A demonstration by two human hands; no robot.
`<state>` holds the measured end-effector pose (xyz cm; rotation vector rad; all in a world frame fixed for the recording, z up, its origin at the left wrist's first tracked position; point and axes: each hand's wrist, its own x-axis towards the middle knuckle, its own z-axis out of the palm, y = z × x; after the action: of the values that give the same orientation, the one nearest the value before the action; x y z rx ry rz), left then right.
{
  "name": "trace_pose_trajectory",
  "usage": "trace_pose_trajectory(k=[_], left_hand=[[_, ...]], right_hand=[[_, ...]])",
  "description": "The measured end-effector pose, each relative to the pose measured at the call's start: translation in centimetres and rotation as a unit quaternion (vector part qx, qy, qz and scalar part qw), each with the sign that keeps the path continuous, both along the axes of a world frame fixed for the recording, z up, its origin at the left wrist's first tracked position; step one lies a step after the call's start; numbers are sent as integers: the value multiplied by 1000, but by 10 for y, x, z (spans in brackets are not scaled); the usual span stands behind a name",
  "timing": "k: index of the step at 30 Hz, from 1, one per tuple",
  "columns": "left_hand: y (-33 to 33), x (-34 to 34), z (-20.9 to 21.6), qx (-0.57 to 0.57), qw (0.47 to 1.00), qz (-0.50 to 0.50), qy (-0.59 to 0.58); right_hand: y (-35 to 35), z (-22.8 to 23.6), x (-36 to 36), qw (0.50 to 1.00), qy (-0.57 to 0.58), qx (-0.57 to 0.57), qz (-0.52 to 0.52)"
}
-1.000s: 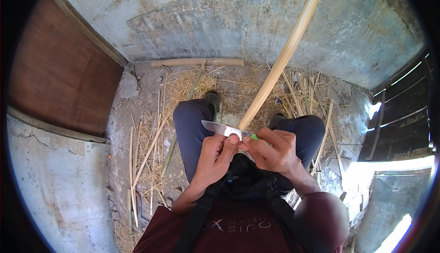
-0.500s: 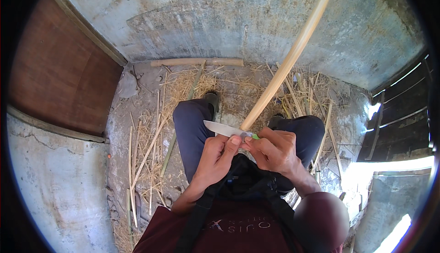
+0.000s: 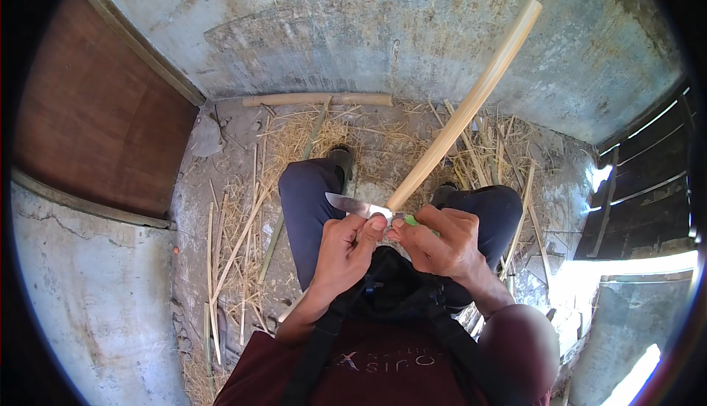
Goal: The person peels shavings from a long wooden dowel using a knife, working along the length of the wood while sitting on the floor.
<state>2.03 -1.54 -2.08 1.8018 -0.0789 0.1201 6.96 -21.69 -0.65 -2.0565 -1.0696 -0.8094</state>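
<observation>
A long pale bamboo piece slants up and away to the right, its near end between my hands. My left hand is closed around that near end, its thumb up against the blade; the fingers beneath are mostly hidden. My right hand grips a knife by its green handle, most of which the fingers cover. The knife blade points left and lies across the bamboo close to both thumbs. How deep the edge sits in the bamboo, I cannot tell.
Loose shavings and thin bamboo strips litter the floor around my legs. A bamboo pole lies along the foot of the stained wall. At the left is a brown wooden panel; dark slats stand at the right.
The bamboo's far end has shifted slightly right and down. The blade has turned a little, so its face looks darker. Both hands keep their holds nearly in place.
</observation>
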Motion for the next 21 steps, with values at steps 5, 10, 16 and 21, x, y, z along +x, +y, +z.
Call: trace_pose_trajectory(k=[5, 10, 16, 21], left_hand=[[1, 1, -4, 22, 999, 15, -22], [-1, 2, -2, 11, 1000, 21, -10], [-3, 2, -7, -10, 1000, 11, -6], [0, -6, 8, -20, 999, -44, -18]], right_hand=[[0, 0, 1, 1000, -4, 9, -2], [0, -2, 0, 1000, 4, 3, -5], [-4, -2, 3, 999, -21, -19, -18], [-7, 10, 5, 999, -47, -9, -19]])
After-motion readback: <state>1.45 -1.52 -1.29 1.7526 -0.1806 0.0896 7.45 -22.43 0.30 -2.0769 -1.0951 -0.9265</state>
